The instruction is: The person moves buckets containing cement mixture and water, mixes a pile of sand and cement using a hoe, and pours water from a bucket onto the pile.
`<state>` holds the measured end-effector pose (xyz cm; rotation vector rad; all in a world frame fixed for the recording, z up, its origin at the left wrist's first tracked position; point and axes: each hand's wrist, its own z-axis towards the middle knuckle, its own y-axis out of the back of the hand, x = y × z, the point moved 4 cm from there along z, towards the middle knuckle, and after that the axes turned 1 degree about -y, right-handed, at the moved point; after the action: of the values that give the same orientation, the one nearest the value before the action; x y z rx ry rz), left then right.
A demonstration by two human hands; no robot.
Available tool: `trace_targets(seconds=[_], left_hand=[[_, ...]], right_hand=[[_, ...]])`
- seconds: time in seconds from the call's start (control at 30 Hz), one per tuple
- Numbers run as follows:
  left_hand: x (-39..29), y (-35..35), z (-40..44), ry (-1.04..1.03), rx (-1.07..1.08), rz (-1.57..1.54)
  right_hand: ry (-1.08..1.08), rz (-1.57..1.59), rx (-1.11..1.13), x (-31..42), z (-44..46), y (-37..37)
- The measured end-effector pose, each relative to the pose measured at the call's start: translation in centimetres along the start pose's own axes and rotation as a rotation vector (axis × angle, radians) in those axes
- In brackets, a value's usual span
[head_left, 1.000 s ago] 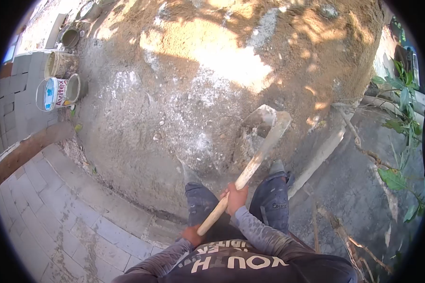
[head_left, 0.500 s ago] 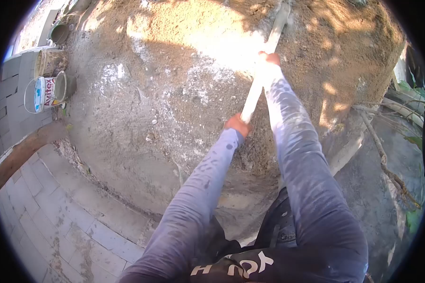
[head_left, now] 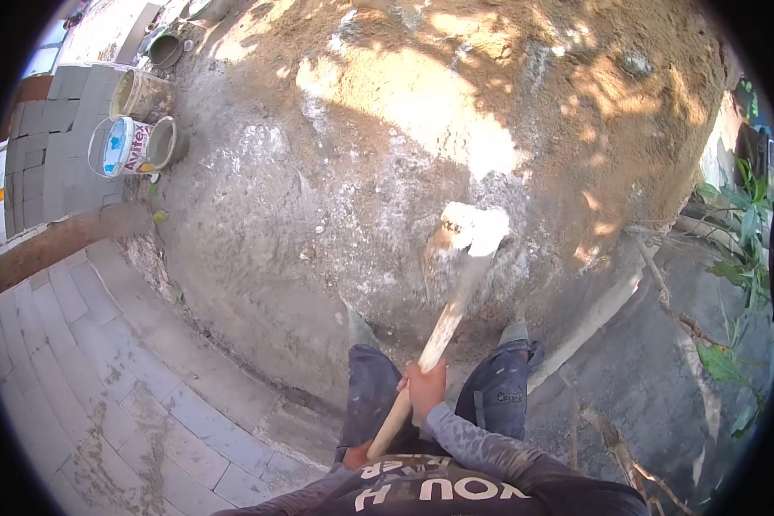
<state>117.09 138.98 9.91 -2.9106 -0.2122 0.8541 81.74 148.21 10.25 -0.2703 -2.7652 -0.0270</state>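
Observation:
A long-handled hoe (head_left: 443,331) runs diagonally from my waist out to the ground, its pale head over a heap of sandy soil (head_left: 387,181) streaked with white powder. My right hand (head_left: 426,389) is closed round the middle of the wooden handle. Close to my shirt, my left hand (head_left: 358,454) grips the handle's rear end and is partly hidden. The hoe's head is overexposed, so its exact shape is hard to make out. Both my feet stand at the near edge of the heap.
On the left are a white labelled bucket (head_left: 129,146), a dirty bucket (head_left: 142,96) and a dark bucket (head_left: 164,49) beside grey blocks (head_left: 39,142). Paving (head_left: 138,361) lies lower left. Branches (head_left: 684,322) and green leaves (head_left: 721,365) lie at the right.
Both hands have drawn back from far out over the heap to my body, bringing the hoe along. Its head now shows near my feet. The view has shifted slightly.

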Motion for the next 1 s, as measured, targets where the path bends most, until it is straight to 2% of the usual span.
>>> trace_targets(seconds=[0.03, 0.07, 0.13, 0.23, 0.27, 0.3, 0.33, 0.37, 0.4, 0.43, 0.47, 0.5, 0.53, 0.57, 0.6, 0.63, 0.67, 0.7, 0.73, 0.77, 0.8, 0.83, 0.87, 0.9, 0.93, 0.97, 1.0], left_hand=[[-8.1, -0.4, 1.6, 0.154, -0.055, 0.593], [-12.3, -0.9, 4.9, 0.179, -0.090, 0.681], [-17.6, -1.9, 15.4, 0.042, -0.172, 0.639], [-27.8, -2.5, 34.2, -0.203, -0.279, 0.567], [-31.6, -2.4, 39.9, -0.314, -0.320, 0.458], [-34.8, -1.4, 45.6, -0.356, -0.311, 0.505], [-36.7, -0.3, 50.7, -0.374, -0.281, 0.384], [-38.3, 0.5, 54.2, -0.483, -0.265, 0.285], [-38.9, 1.4, 56.6, -0.453, -0.194, 0.281], [-38.1, 2.3, 56.6, -0.406, -0.159, 0.223], [-35.8, 3.3, 55.8, -0.286, -0.174, 0.266], [-33.4, 3.9, 54.1, -0.174, -0.185, 0.310], [-31.3, 3.9, 51.9, -0.070, -0.193, 0.349], [-28.1, 3.2, 49.6, -0.016, -0.241, 0.405], [-23.3, 2.4, 47.7, 0.026, -0.258, 0.389], [-21.2, 1.9, 43.9, 0.104, -0.242, 0.339], [-19.1, 1.5, 40.8, 0.133, -0.231, 0.383], [-17.8, 1.3, 37.2, 0.127, -0.217, 0.344], [-18.7, 1.0, 32.4, 0.220, -0.205, 0.347], [-16.1, 0.2, 28.4, 0.129, -0.211, 0.327], [-17.7, 0.1, 23.0, 0.253, -0.157, 0.385], [-16.4, -0.8, 18.3, 0.306, -0.148, 0.418], [-12.8, -1.7, 13.7, 0.287, -0.152, 0.399], [-10.8, -2.5, 9.4, 0.375, -0.088, 0.331], [-6.8, -3.1, 6.0, 0.385, -0.019, 0.225], [-3.7, -3.9, 4.0, 0.234, -0.142, 0.118], [-5.5, -3.0, 4.6, 0.248, -0.201, 0.162]], right_hand=[[0.078, 0.033, 0.012, 1.5, 0.8, -0.6], [0.145, 0.066, 0.017, 3.4, 2.1, -1.0], [0.361, 0.008, 0.075, 10.2, 7.0, -2.6], [0.848, -0.055, 0.018, 24.1, 17.2, -7.3], [0.758, -0.180, -0.058, 29.2, 19.6, -9.2], [0.810, -0.283, -0.124, 32.3, 23.4, -11.0], [0.859, -0.387, -0.198, 35.5, 27.1, -12.8], [0.903, -0.487, -0.279, 38.6, 30.7, -14.6], [0.859, -0.438, -0.130, 38.6, 33.8, -15.9], [0.762, -0.574, -0.197, 38.1, 38.5, -16.9], [0.612, -0.643, -0.025, 35.2, 37.4, -17.7], [0.712, -0.572, -0.205, 31.5, 39.7, -17.6], [0.625, -0.584, -0.210, 27.2, 43.3, -16.9], [0.414, -0.541, -0.098, 22.4, 46.0, -16.2], [0.300, -0.687, -0.017, 18.1, 44.1, -15.1], [0.293, -0.621, -0.043, 13.7, 44.5, -13.5], [0.217, -0.559, 0.001, 10.7, 42.0, -12.0], [0.230, -0.541, 0.016, 8.8, 38.9, -10.7], [0.256, -0.526, 0.024, 7.1, 34.9, -9.6], [0.250, -0.503, 0.034, 5.5, 30.5, -8.6], [0.238, -0.472, 0.043, 3.9, 25.6, -7.6], [0.194, -0.436, 0.049, 2.0, 20.7, -7.1], [0.149, -0.400, 0.052, 0.2, 15.7, -6.5], [0.105, -0.365, 0.054, -1.6, 10.8, -6.0], [0.132, -0.397, 0.117, -2.2, 7.1, -6.7], [0.140, -0.370, 0.168, -1.4, 6.3, -8.5], [0.131, -0.348, 0.209, -0.1, 4.8, -10.5]])
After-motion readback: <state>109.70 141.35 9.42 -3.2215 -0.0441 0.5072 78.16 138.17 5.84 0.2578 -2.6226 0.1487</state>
